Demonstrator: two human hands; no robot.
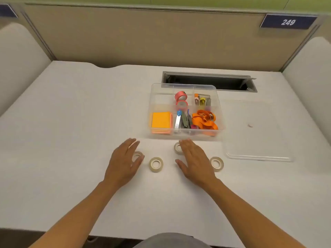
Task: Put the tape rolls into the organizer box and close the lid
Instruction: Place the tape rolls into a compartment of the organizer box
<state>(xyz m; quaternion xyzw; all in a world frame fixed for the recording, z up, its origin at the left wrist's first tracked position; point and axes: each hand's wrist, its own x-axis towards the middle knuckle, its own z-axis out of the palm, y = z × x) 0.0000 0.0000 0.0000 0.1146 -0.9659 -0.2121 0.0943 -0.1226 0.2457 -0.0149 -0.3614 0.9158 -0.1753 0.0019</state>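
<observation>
An office or study-hall cubicle — a white laminate desk [71,113] enclosed by beige fabric partition panels [143,38], a navy number plate reading 249 [288,22] at the far right corner, a grey cable hatch [209,81] along the desk's far edge.

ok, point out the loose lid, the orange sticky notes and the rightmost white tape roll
lid [254,129]: head view, bare middle of the clear panel
orange sticky notes [160,122]: head view, top sheet
rightmost white tape roll [216,163]: head view, upper ring face

Cream tape rolls [156,164] on a white table [71,122]; clear box [186,135] holds orange notes [160,122], seemingly pink tape [180,95].
</observation>
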